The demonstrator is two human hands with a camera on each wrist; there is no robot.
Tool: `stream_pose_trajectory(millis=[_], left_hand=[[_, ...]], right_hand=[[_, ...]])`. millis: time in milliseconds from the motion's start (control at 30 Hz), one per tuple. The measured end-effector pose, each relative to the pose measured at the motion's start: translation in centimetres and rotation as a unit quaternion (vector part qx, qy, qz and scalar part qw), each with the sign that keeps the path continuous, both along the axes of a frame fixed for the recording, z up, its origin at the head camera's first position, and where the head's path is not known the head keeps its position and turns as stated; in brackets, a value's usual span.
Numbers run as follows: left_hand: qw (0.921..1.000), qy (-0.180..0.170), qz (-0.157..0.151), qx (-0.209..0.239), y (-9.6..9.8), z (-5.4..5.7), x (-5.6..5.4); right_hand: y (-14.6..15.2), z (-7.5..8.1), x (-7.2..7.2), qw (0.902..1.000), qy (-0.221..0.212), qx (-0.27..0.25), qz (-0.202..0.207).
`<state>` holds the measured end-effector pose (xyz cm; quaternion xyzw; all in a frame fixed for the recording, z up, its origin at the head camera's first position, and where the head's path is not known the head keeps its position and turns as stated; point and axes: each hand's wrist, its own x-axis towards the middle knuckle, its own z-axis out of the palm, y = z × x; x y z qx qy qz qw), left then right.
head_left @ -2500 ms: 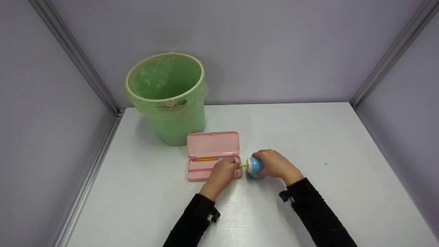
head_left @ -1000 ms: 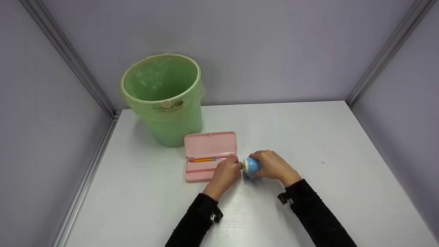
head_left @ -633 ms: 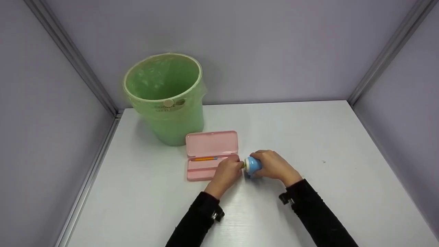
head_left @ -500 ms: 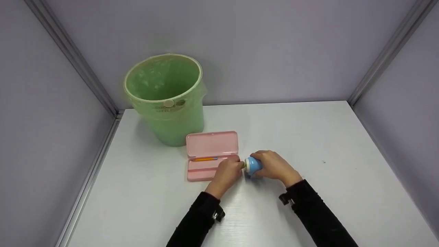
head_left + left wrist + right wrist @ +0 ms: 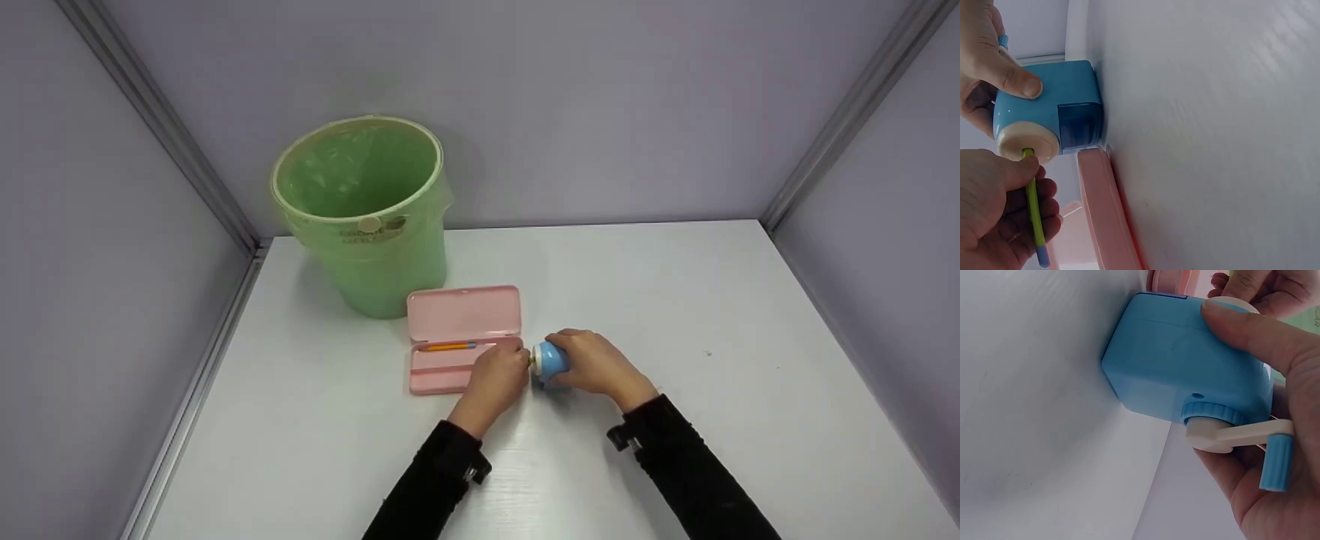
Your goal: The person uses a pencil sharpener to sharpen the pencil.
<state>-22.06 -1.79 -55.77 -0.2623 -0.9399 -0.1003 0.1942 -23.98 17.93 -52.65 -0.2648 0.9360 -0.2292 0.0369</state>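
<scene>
A blue crank pencil sharpener (image 5: pixel 1053 90) stands on the white table, with a cream front ring and a dark see-through shavings drawer. My right hand (image 5: pixel 600 366) grips its body from above, thumb on one side. On the back, the crank handle (image 5: pixel 1278 461) shows in the right wrist view, with no fingers on it. My left hand (image 5: pixel 495 379) pinches a green pencil (image 5: pixel 1033 208) between thumb and fingers. The pencil's tip is in the sharpener's front hole, and its blue end points away. Under my left hand lies an open pink pencil case (image 5: pixel 465 315).
An orange pencil (image 5: pixel 448 347) lies in the pencil case's upper compartment. Behind the case, a green trash bin (image 5: pixel 375 255) with a liner stands at the back left of the table (image 5: pixel 637 285). Grey walls enclose the back and sides.
Compared with the earliest frame, my left hand is closer to the sharpener and less of the green pencil shows between them. My right hand keeps its grip; the view shifts slightly.
</scene>
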Motion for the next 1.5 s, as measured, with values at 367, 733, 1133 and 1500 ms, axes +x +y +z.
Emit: stream_pose_trajectory(millis=[367,733,1133,1500], left_hand=[[0.9982,-0.053,-0.009,-0.026,1.6,1.7,1.8],[0.9962,-0.058,-0.012,-0.064,3.6,1.9,1.5],[0.9963,-0.028,-0.002,-0.081,4.3,1.0,1.1],[0.9946,-0.019,-0.014,-0.101,4.4,1.7,0.8]], right_hand=[[-0.4,-0.2,0.2,0.9997,0.007,0.006,0.023],[2.3,3.3,1.3,0.9977,-0.067,-0.001,-0.001],[4.0,3.6,1.9,0.9964,-0.083,0.009,-0.012],[4.6,3.2,2.0,0.9976,-0.068,-0.013,0.000]])
